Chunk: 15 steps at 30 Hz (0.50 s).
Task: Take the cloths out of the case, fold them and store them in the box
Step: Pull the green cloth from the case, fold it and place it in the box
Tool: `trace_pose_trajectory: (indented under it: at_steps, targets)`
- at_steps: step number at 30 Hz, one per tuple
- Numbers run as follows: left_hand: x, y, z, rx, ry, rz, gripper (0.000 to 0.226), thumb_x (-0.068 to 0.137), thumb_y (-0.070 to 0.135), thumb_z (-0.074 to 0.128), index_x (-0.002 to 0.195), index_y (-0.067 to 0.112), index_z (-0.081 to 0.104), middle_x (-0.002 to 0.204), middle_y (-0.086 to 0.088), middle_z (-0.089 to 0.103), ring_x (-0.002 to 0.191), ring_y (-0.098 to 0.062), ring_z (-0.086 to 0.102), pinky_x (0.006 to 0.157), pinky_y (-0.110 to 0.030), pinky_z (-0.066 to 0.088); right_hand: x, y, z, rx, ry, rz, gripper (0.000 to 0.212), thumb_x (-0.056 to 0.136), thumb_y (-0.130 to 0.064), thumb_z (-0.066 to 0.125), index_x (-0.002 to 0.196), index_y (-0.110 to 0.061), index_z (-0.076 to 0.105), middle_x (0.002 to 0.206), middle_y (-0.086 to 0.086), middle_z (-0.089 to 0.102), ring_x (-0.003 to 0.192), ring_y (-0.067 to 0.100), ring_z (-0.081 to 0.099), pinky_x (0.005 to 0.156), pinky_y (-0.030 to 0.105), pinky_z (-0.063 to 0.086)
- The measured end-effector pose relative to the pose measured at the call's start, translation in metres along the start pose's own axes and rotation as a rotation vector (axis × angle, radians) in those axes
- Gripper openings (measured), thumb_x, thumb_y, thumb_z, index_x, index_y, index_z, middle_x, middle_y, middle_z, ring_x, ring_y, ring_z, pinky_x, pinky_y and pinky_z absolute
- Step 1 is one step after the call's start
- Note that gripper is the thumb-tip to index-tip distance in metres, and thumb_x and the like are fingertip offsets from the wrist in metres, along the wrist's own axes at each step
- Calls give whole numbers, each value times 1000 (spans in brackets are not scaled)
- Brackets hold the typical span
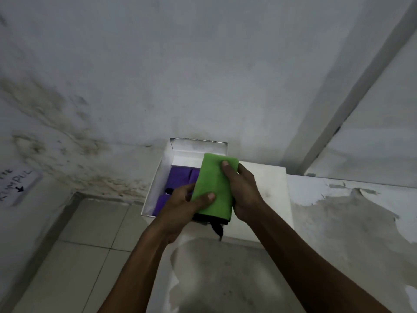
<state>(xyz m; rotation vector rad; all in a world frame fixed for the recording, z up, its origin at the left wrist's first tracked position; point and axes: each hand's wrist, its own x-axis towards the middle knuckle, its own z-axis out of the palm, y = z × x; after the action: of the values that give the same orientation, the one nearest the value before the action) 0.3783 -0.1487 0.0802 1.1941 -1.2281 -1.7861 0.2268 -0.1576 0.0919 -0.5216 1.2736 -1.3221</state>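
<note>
A folded green cloth (216, 184) with a black underside hangs in the air over the right edge of an open white box (158, 184). My left hand (182, 202) grips its lower left edge, thumb on top. On the cloth's right side my right hand (243, 188) holds it, thumb pressed near the top. Folded purple cloths (180, 178) lie inside the box, partly hidden by my hands and the green cloth. A black strand dangles below the cloth. No case is in view.
The box stands against a stained white wall (158, 75), on a worn white table (338, 222). A pale block (270, 184) sits right of the box. Tiled floor (90, 245) lies to the left. A paper sign (18, 184) is on the left wall.
</note>
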Motion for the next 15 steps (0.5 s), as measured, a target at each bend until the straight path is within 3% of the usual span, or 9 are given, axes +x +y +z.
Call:
trace_pose_trajectory:
  at_steps: [3,6,11,13,15]
  targets:
    - [15,-2,-15,-42,79,36,31,84,13,68,114,6,65,103,-13,74,91,-28,72,72,-37,60,15,7,16,3,-35,124,28,89,-18,65,113,-3,63,105,16,71,92,29,70,77,41,59]
    - [32,-9,-32,-30,135,0,30,84,13,68,113,5,65,103,-13,74,90,-26,72,67,-33,60,27,19,28,-20,-60,221,34,86,-7,67,118,1,60,111,20,69,100,35,67,87,47,55]
    - [58,-12,-73,93,71,-107,35,77,16,77,110,14,67,103,-9,74,89,-21,72,68,-28,58,56,31,38,132,1,461,26,84,-13,68,109,-6,62,103,17,68,92,32,66,81,45,55]
    - [70,-9,-91,133,170,-109,52,64,15,83,113,15,65,106,-10,71,93,-24,70,77,-35,59,67,36,37,189,46,506,30,82,-8,68,111,-6,59,105,17,64,97,34,62,82,47,54]
    - [84,-3,-107,99,326,-67,56,61,5,85,111,17,63,104,-12,69,89,-24,69,73,-33,59,76,42,38,232,64,531,34,80,-1,67,112,-5,56,107,19,61,97,35,61,73,45,58]
